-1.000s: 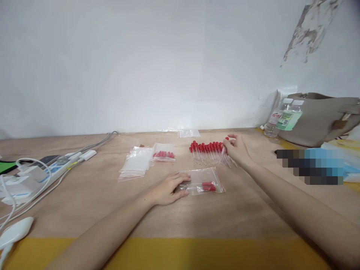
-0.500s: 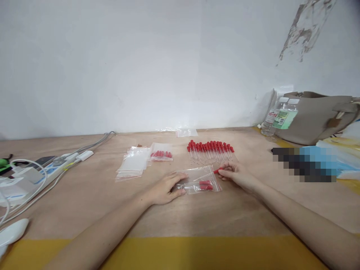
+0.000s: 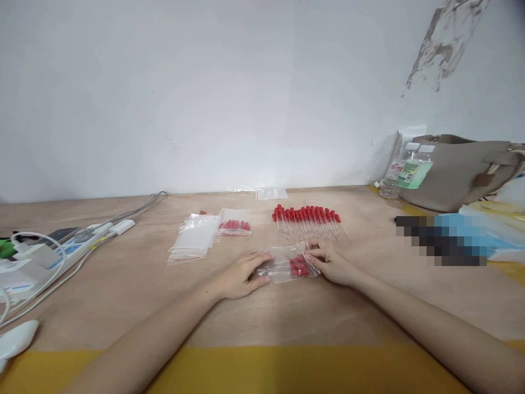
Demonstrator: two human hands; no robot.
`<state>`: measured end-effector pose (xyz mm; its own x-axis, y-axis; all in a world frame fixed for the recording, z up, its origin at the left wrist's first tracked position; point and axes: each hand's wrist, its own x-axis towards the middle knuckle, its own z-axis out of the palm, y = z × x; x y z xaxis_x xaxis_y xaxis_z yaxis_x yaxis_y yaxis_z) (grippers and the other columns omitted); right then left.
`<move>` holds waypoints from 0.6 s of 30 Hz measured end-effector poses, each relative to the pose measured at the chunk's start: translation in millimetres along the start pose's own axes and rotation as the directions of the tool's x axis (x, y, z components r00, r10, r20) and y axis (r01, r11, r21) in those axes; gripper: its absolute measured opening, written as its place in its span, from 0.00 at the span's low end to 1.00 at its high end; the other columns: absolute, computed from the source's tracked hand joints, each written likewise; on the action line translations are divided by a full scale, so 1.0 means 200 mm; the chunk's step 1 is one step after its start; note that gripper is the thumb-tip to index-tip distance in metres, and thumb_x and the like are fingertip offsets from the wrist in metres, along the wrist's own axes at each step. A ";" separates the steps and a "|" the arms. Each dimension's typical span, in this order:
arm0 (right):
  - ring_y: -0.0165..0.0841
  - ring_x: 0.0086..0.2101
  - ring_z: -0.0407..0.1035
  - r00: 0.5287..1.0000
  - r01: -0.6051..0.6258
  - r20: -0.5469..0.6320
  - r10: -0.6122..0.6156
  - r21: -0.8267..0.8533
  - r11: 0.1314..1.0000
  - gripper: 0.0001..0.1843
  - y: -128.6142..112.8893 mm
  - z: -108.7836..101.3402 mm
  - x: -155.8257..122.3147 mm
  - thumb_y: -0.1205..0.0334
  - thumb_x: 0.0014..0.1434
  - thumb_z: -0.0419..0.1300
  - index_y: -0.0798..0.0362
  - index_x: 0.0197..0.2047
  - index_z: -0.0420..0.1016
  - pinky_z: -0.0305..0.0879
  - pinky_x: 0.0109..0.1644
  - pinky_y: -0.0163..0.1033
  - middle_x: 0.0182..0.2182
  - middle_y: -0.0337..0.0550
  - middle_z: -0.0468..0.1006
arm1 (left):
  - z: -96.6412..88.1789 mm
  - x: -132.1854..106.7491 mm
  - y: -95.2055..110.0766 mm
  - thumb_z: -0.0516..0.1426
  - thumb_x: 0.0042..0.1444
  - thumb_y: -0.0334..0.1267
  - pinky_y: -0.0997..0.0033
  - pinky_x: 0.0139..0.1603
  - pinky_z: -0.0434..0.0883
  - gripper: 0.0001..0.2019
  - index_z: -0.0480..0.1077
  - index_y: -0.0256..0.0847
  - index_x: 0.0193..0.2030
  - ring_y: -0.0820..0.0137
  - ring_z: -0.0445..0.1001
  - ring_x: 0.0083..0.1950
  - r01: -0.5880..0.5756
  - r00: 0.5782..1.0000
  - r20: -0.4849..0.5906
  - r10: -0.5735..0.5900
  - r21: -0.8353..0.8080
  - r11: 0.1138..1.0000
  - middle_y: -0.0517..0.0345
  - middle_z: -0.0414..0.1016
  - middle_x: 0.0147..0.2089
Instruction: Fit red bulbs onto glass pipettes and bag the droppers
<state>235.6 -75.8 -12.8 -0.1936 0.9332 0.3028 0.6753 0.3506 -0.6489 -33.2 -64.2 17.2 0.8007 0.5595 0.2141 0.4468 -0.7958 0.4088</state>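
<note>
A clear zip bag (image 3: 276, 271) lies on the table, with several red rubber bulbs (image 3: 299, 267) of glass droppers inside its right end. My left hand (image 3: 241, 275) rests flat at the bag's left end, thumb and fingers spread along its two edges, holding it. At the right end, the fingers of my right hand (image 3: 330, 262) are closed on the bag's mouth; the fingertips are partly hidden. Behind the bag, a row of red-bulbed droppers (image 3: 307, 215) lies with thin tips toward me. To the left are a stack of flat zip bags (image 3: 193, 235) and a filled bag (image 3: 235, 221).
A power strip (image 3: 88, 241) with plugs and cables lies at the left, near a white object (image 3: 18, 339). Bottles (image 3: 414, 172), a grey bag (image 3: 455, 169) and blue packaging (image 3: 463, 232) stand at the right. Another clear bag (image 3: 272, 193) lies by the wall.
The dropper that my right hand held at the bag's mouth is now inside the bag beside the others. My right hand has moved left onto the mouth. The left hand stays put.
</note>
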 end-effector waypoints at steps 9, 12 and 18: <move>0.31 0.29 0.67 0.989 -0.135 -0.083 0.125 -0.136 0.981 0.11 0.04 -0.15 0.23 0.58 0.50 0.53 0.54 0.30 0.74 0.62 0.34 0.35 0.27 0.40 0.75 | 0.00 0.00 0.00 0.48 0.57 0.44 0.60 0.59 0.52 0.20 0.58 0.46 0.56 0.65 0.55 0.59 -0.041 0.998 0.043 0.039 0.033 0.999 0.54 0.57 0.59; 0.30 0.32 0.68 0.983 -0.168 -0.137 0.126 -0.361 0.917 0.09 0.01 -0.16 0.40 0.61 0.51 0.52 0.52 0.31 0.74 0.60 0.36 0.33 0.30 0.40 0.76 | 0.00 0.00 -0.01 0.47 0.58 0.44 0.60 0.60 0.52 0.18 0.60 0.47 0.55 0.65 0.54 0.60 -0.039 0.998 0.054 0.037 0.036 0.999 0.55 0.56 0.60; 0.39 0.40 0.67 0.956 -0.290 -0.184 0.230 -0.440 0.850 0.11 -0.01 -0.04 0.66 0.61 0.52 0.52 0.54 0.32 0.75 0.60 0.41 0.39 0.37 0.51 0.75 | 0.00 0.00 0.00 0.48 0.57 0.43 0.60 0.59 0.53 0.18 0.60 0.46 0.54 0.65 0.56 0.59 -0.041 0.999 0.029 0.041 0.016 0.999 0.53 0.58 0.59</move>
<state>214.1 47.1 33.5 0.1015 0.9579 0.2686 0.9434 -0.0070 -0.3317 -33.5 -64.2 17.3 0.8295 0.5196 0.2050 0.4195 -0.8218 0.3857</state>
